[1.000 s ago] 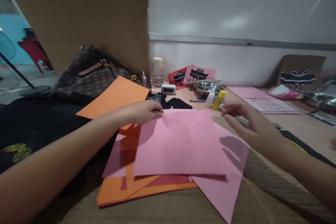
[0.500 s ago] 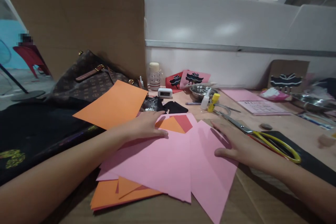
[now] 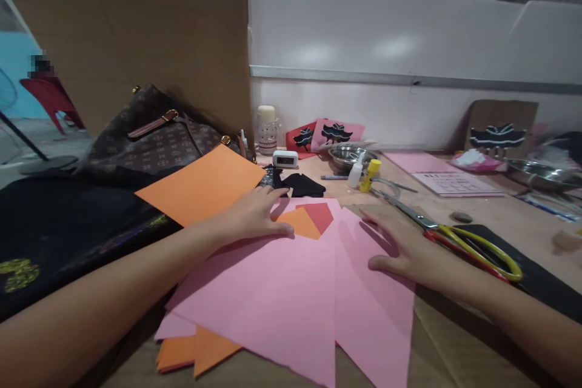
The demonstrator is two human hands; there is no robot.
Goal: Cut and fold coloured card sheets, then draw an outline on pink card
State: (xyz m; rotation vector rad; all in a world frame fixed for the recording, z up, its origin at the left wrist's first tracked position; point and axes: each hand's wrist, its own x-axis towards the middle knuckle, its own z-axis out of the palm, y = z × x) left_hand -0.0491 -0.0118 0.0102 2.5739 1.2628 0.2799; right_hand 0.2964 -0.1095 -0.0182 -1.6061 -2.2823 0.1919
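Observation:
Fingers spread, my left hand [image 3: 252,215] lies over the pile of pink sheets [image 3: 277,297], its thumb beside a small orange piece [image 3: 297,221] and a red piece [image 3: 318,216]. A larger orange sheet [image 3: 200,185] sticks out behind that hand, slanting over the bag; whether the hand presses on it I cannot tell. My right hand [image 3: 398,248] rests open on another pink sheet [image 3: 368,309], thumb and fingers apart. The lower corners of more orange sheets [image 3: 177,351] poke out under the pile at the front.
Right of my right hand lie large scissors [image 3: 473,248] with yellow and red handles. Behind the papers are black cut pieces [image 3: 304,185], a yellow glue stick [image 3: 370,174], a white bottle [image 3: 356,173] and a metal bowl [image 3: 348,159]. A brown bag [image 3: 159,133] stands left.
The pink sheets have slid toward me and spread at the front, covering more of the orange sheets. The large orange sheet has shifted slightly right. Both hands stay nearly in place.

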